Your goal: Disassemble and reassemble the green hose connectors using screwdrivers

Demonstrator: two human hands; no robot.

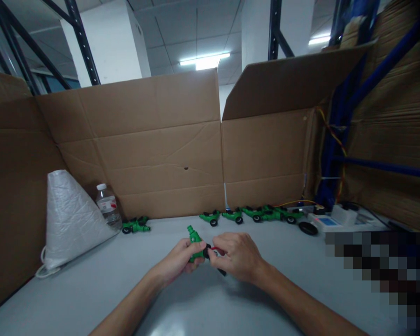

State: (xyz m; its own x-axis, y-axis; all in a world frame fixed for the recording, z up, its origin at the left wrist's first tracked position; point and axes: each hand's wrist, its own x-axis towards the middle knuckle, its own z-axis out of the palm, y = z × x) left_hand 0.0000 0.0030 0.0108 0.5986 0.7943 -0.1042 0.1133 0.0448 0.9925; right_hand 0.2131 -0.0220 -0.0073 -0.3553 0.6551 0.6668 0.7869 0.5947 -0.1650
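Note:
Above the middle of the table, my left hand [180, 261] grips a green toy car [195, 238] with its narrow end pointing up and away. My right hand [238, 256] is closed at the car's right side, fingertips pinched next to a black part, perhaps a wheel. Between the right fingers shows a slim red piece [217, 251], and a dark tip sticks out below them; whether they belong to one tool I cannot tell. Both hands meet at the car, and the right fingers partly cover it.
Several green toy cars [234, 216] line the back of the table [108, 298]. A silver bag [73, 219], a water bottle [108, 205] and more green cars [136, 226] stand left. Cardboard walls [154, 154] enclose it. Right are a black disc [308, 228] and a power strip [357, 218].

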